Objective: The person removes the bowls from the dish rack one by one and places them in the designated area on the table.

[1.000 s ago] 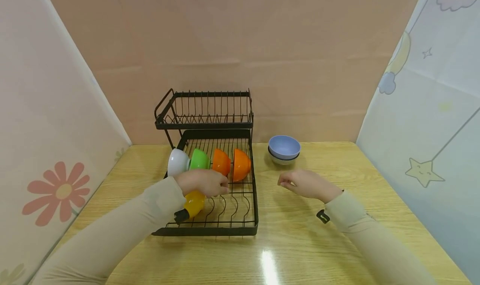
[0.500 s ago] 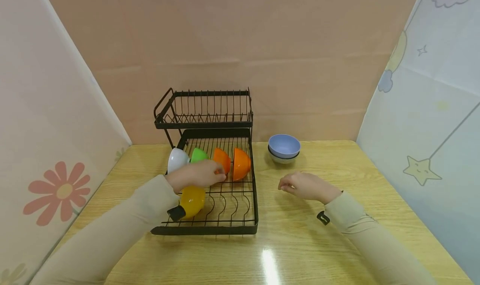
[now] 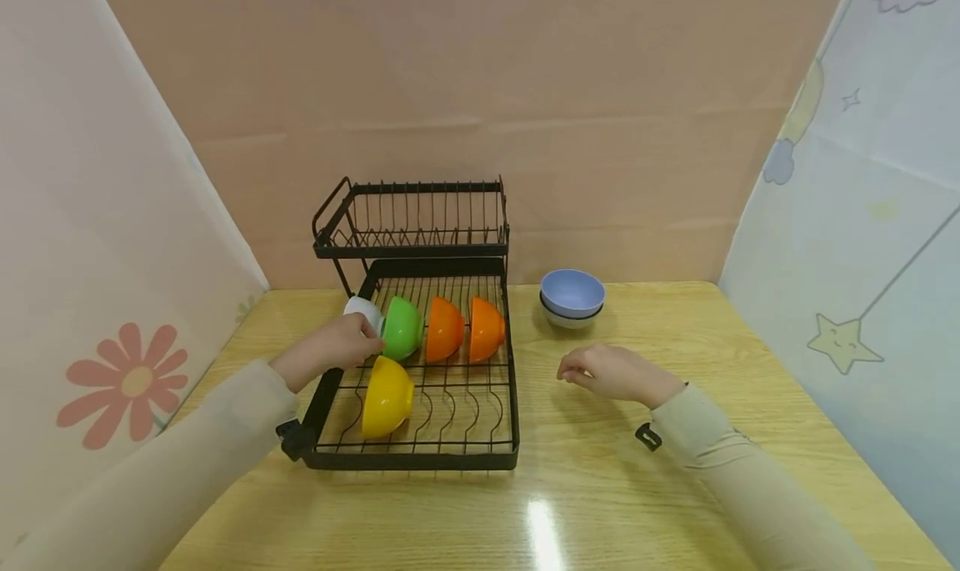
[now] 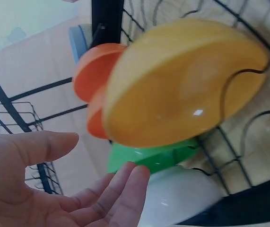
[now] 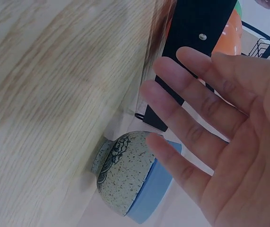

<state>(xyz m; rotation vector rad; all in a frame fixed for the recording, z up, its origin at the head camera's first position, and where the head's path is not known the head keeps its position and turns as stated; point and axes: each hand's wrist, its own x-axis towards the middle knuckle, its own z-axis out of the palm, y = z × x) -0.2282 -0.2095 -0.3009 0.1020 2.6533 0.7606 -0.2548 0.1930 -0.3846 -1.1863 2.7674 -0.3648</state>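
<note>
My left hand (image 3: 333, 348) hovers over the left side of the black dish rack (image 3: 412, 461), partly covering the white bowl (image 3: 363, 308). Its thumb and fingers are apart with nothing between them in the left wrist view. Beside it a green bowl (image 3: 403, 329) and two orange bowls, one in the middle (image 3: 446, 331) and one at the right (image 3: 487, 331), stand on edge in a row. Nearer me, a yellow bowl (image 3: 387, 400) is also on edge. My right hand (image 3: 615, 373) hangs relaxed above the table, holding nothing, right of the rack.
Behind my right hand, a blue bowl (image 3: 572, 292) sits in a speckled bowl (image 5: 127, 170) on the wooden table (image 3: 600, 504). The rack's raised upper tier (image 3: 411, 252) stands at the back. Patterned panels border both sides.
My left hand has moved left and away from the yellow bowl, uncovering it and the green bowl. The yellow bowl now stands without the hand over it. The right hand has stayed put.
</note>
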